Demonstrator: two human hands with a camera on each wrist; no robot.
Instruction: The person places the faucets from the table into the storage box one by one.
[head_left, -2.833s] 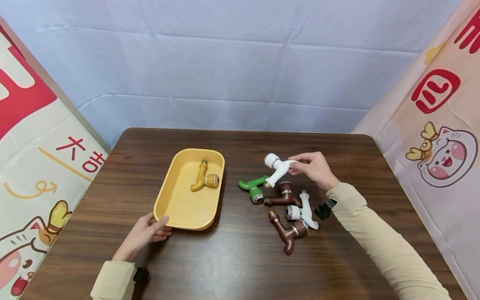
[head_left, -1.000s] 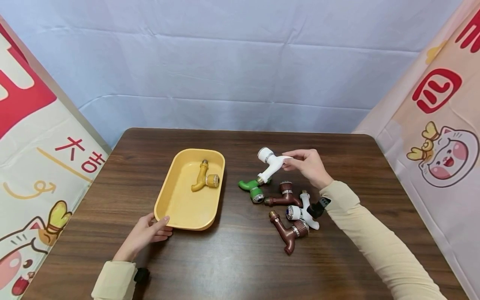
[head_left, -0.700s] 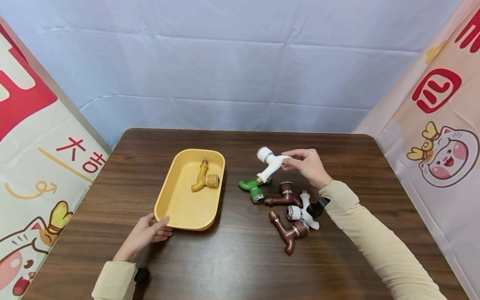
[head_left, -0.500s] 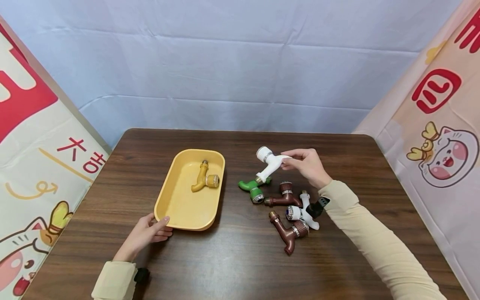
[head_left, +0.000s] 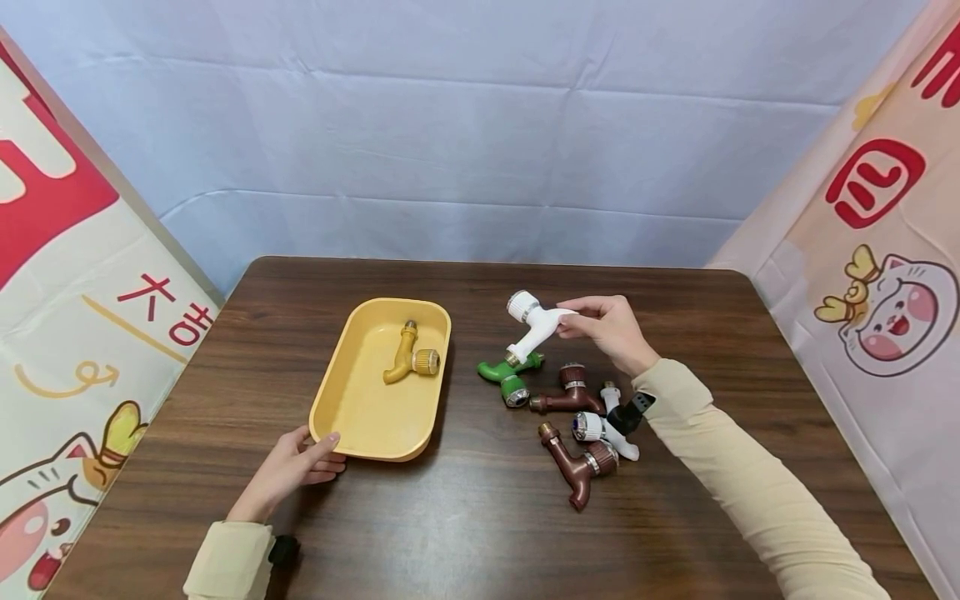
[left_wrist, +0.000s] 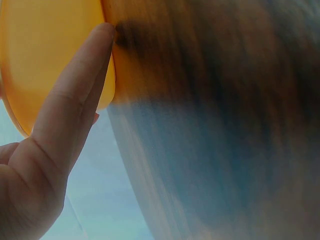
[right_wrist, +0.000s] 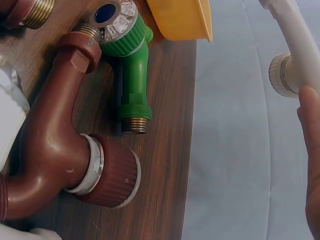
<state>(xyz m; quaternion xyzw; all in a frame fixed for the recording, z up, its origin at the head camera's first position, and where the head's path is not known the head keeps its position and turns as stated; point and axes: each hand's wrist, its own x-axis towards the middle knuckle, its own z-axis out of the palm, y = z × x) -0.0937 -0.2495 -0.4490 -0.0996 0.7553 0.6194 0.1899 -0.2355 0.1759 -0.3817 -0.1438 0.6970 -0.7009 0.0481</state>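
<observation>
So, what could go wrong with that white tap [head_left: 537, 330]?

> Right hand [head_left: 606, 329] is only pinching it by the spout, over the green tap [head_left: 497, 372], so the knob end might twist it loose.

And the left hand [head_left: 292, 467]?

> Thumb and fingers pinch the near-left corner of the yellow tray [head_left: 367, 412]; a tug could slide the yellow tap [head_left: 405, 360].

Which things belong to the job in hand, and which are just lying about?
Job, as I read it:
White tap in right hand
Yellow tray, gripped by left hand
Yellow tap inside tray

Lying about, unheld (possibly job stock too):
Green tap
Farther brown tap
Nearer brown tap
Second white tap
</observation>
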